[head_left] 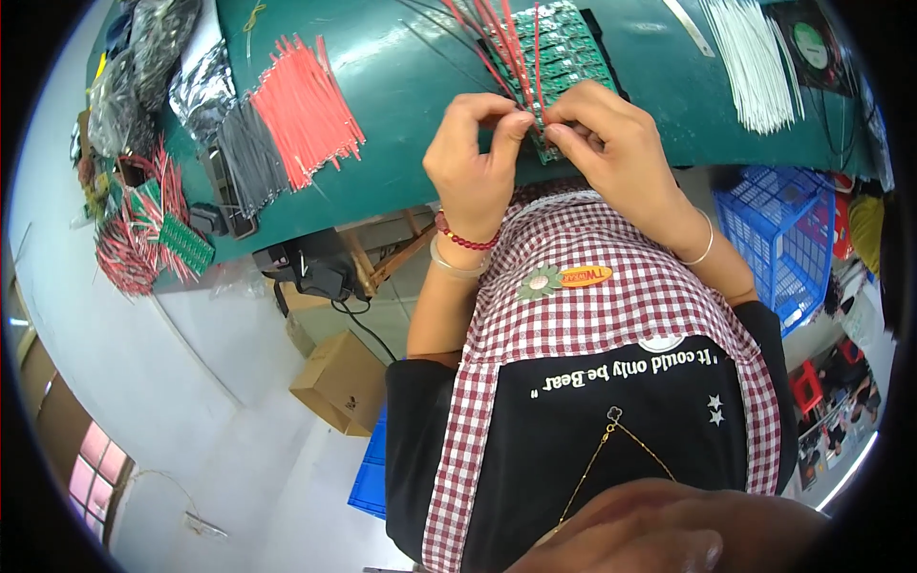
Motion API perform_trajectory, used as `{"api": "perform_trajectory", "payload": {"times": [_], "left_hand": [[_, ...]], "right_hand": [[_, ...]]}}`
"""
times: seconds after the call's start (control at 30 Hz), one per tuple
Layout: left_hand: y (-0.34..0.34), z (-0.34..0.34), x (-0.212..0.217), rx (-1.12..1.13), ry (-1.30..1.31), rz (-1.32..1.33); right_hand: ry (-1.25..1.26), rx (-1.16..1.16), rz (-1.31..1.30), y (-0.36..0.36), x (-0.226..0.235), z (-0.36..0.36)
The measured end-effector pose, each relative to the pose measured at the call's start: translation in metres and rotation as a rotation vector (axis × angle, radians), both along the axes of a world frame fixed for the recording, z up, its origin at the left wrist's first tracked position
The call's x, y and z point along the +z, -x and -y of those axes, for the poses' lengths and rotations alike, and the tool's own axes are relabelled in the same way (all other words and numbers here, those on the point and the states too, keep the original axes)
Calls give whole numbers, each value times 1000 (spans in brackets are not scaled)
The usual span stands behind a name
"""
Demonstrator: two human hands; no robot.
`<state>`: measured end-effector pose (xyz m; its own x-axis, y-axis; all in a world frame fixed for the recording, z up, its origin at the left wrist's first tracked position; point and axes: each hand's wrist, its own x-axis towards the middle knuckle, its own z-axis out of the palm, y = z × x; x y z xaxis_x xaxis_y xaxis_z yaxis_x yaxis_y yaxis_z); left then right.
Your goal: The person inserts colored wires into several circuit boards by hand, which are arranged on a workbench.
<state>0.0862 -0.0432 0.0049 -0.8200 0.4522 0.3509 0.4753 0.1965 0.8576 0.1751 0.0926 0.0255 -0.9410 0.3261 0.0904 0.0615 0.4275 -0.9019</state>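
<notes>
Both of my hands meet at the near edge of a panel of green circuit boards (pixel 564 59) on the green table. My left hand (pixel 475 162) has its thumb and index finger pinched together beside the panel. What lies between those fingertips is too small to make out. Close to its right, my right hand (pixel 611 143) pinches the lower end of a red wire (pixel 538 57) against the boards. More red wires (pixel 506 43) fan out over the panel toward the far edge, with a few thin black wires (pixel 449 55) to their left.
Bundles of red wires (pixel 306 115) and black wires (pixel 250 158) lie at the left, beyond a heap of wired boards (pixel 181 244). White wires (pixel 753 72) and a black spool (pixel 812 46) are at the right. Below stand blue crates (pixel 778 239) and a cardboard box (pixel 344 382).
</notes>
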Motion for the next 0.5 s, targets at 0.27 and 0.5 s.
{"api": "perform_trajectory", "payload": {"times": [0.27,0.5], "left_hand": [[96,61,-1,554,613,-362],[143,59,-18,565,1179,-203]], "right_hand": [[12,-6,81,0,5,0],[-16,-230,18,-14,16,-31]]}}
